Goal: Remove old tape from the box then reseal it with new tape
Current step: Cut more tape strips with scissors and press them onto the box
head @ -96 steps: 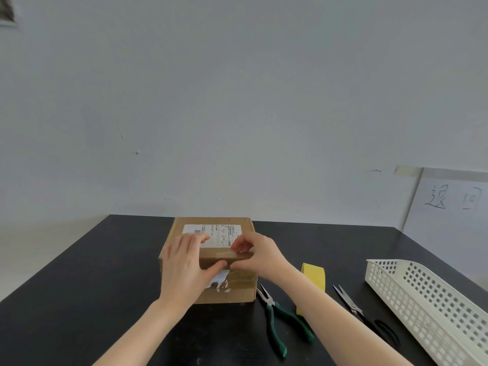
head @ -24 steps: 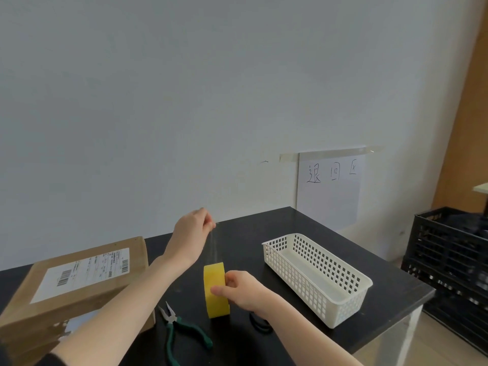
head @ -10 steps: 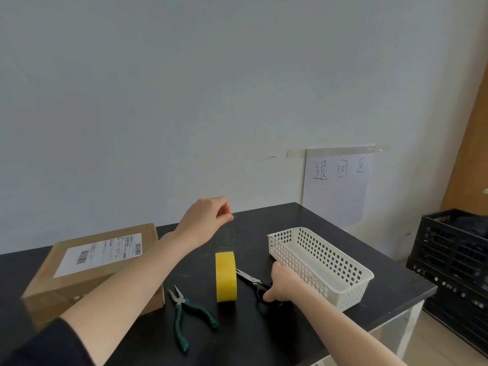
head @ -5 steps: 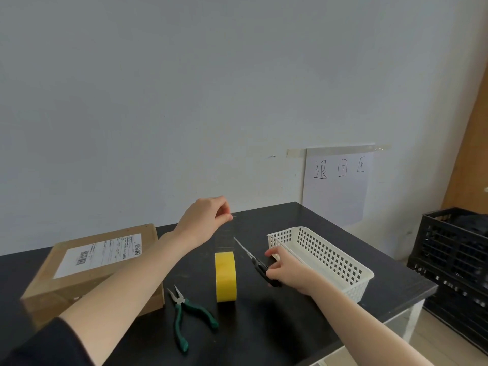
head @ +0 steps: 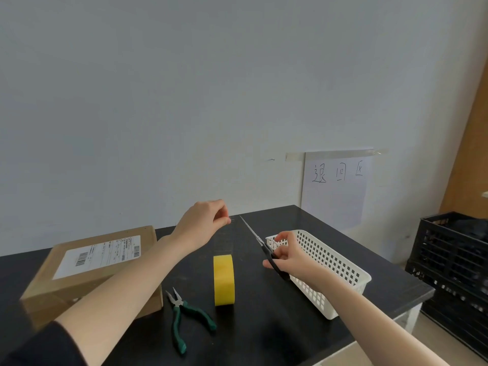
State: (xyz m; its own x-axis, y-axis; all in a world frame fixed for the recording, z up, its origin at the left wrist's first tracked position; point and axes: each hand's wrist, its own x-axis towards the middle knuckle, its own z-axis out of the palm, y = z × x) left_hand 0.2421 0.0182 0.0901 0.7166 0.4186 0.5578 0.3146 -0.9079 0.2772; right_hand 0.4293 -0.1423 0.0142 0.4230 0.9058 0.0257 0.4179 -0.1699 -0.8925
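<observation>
Scissors [head: 260, 243] now up in right hand [head: 290, 256]; left hand [head: 206, 220] pinches thin, floppy, sticky tape [head: 224, 280] — hold its end taut.

Black surface [head: 264, 326], matte, against a pale wall. Box [head: 87, 270] at the left, label up. Green-handled pliers [head: 184, 318] flat just right of the box's near corner. Yellow tape roll [head: 224, 280] standing on edge beside the pliers, not touching them. White slotted basket [head: 330, 262] at the right, reaching to the surface's near right corner.
</observation>
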